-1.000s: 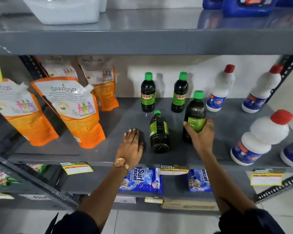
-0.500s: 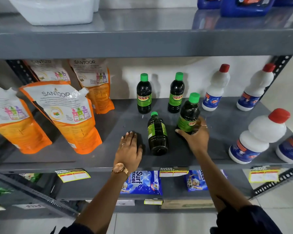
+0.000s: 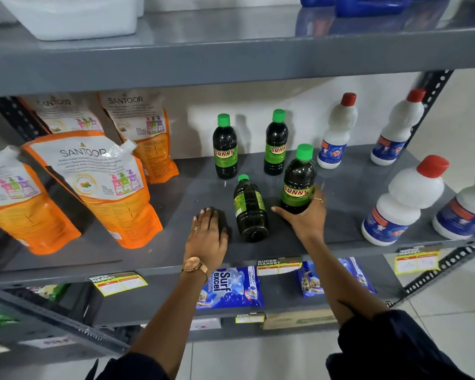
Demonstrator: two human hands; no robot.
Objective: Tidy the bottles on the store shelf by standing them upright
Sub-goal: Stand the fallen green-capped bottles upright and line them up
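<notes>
On the grey middle shelf (image 3: pixel 346 193), my right hand (image 3: pixel 305 218) grips the base of a dark green-capped Sunny bottle (image 3: pixel 299 176) that stands nearly upright. Just left of it another Sunny bottle (image 3: pixel 249 208) lies on its side, cap pointing to the back. My left hand (image 3: pixel 207 237) rests flat on the shelf to the left of that lying bottle, fingers apart, holding nothing. Two more Sunny bottles (image 3: pixel 225 148) (image 3: pixel 276 144) stand upright at the back.
Orange Santoor refill pouches (image 3: pixel 99 185) lean at the left. White red-capped bottles (image 3: pixel 403 201) stand at the right, front and back. A shelf above holds a white tub (image 3: pixel 72 15) and blue jugs. Surf Excel packs (image 3: pixel 231 287) lie on the shelf below.
My right hand has lowered the held Sunny bottle onto the shelf and turned it so its label faces me. My left hand and the lying bottle stay where they were.
</notes>
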